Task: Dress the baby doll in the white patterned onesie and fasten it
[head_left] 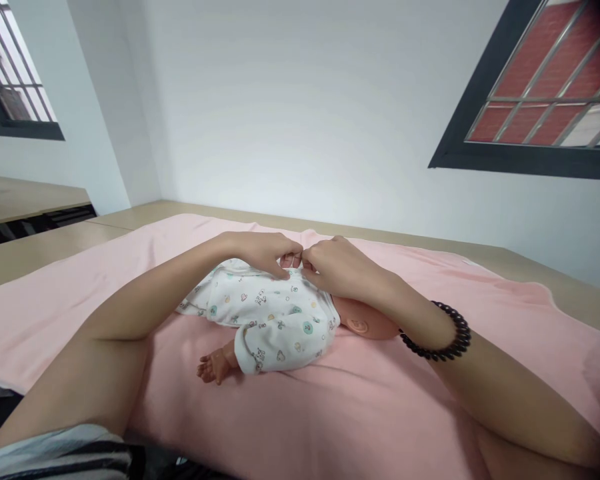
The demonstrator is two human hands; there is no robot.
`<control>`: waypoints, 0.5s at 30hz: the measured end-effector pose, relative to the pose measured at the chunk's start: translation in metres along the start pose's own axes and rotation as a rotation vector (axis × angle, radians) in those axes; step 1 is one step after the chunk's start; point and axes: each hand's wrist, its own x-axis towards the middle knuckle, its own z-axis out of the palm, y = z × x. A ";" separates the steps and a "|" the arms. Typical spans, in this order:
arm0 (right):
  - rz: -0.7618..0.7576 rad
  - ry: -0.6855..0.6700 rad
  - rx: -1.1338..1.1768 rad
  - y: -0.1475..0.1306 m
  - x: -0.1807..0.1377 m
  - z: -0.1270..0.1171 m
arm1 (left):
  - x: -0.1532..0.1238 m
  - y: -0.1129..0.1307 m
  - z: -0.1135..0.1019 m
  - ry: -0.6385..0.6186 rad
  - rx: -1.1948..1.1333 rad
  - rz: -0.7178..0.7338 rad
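I see a doll [280, 320] lying across the pink blanket [380, 413], its long axis running left to right: head [365, 323] at the right, body and legs off to the left, one bare arm [217, 365] sticking out toward the near side. It wears a white printed garment [265, 317].

Both hands meet over the far edge of the doll's chest, just left of the head. My left hand [260, 252] comes in from the left, fingers curled tight, thumb and forefinger pinched on a bit of the garment's edge. My right hand [337, 267] comes in from the right, crossing over the doll's head, and is likewise closed in a pinch on the cloth right beside the left one; the fingertips of the two hands are touching or nearly so. I cannot tell whether it is a snap, a tie or plain fabric between them.

Neither hand is nearer. The right wrist carries a dark bead bracelet [437, 333]. The blanket lies on a wooden table [40, 247].
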 end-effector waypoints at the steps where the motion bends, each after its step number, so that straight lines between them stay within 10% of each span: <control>1: 0.006 0.003 -0.004 0.001 0.000 0.001 | 0.000 0.000 0.000 0.002 -0.001 0.001; 15: 0.037 -0.092 -0.032 -0.007 -0.001 -0.005 | -0.003 0.000 -0.002 -0.059 0.074 -0.098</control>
